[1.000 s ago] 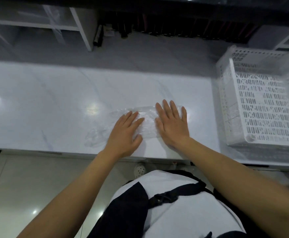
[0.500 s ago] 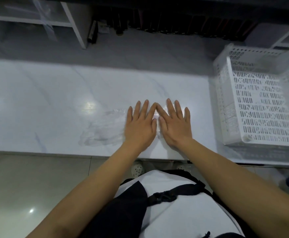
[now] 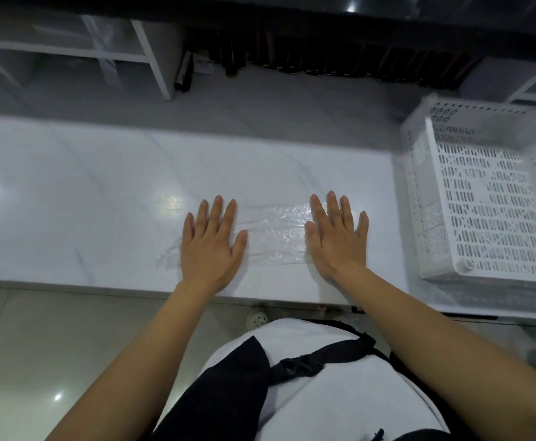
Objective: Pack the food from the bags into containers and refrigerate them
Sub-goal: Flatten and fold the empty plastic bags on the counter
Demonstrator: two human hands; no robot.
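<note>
counter (image 3: 101,192) left: open | right: basket (image 3: 482,205) blocks | rear: shelf frame (image 3: 152,55), possibly clear beneath

White slotted basket (image 3: 489,202), apparently empty

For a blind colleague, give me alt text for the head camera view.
Two flat hands, left and right, press an empty clear bag onto a white counter. A white basket sits to the right.

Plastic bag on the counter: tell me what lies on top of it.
Both hands press flat on the plastic bag: left hand on its left end, right hand on its right. The parts beneath the palms are hidden.
</note>
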